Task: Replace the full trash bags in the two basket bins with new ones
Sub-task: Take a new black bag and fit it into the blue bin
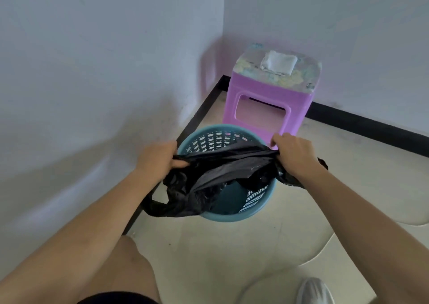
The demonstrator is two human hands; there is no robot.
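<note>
1. Head view, looking down: a black trash bag (220, 176) is stretched across the top of a round blue basket bin (232, 217). The bag looks limp and empty. Part of it hangs inside the bin, and one loop handle droops over the near left rim.
2. The bin's bare floor and slotted wall show beneath the bag, and no rubbish is visible.
3. Progress, as a judgement: this looks like a new bag being fitted, so this bin's full bag seems to be out already. The bag's mouth is not yet folded over the rim. No second bin is in view, so its state cannot be told.
4. The left hand (157, 159) grips the bag's left edge, with its fingers (180, 163) curled and pinching the plastic.
5. The right hand (294, 151) grips the right edge above the far right rim, fingers (278, 139) curled tightly round the bunched plastic.
6. Just behind the bin stands a purple plastic stool (267, 94) with a folded white bundle (278, 63) on top.
7. Pale floor (232, 245), a room corner, one knee and a grey shoe (313, 289) frame the scene.
</note>
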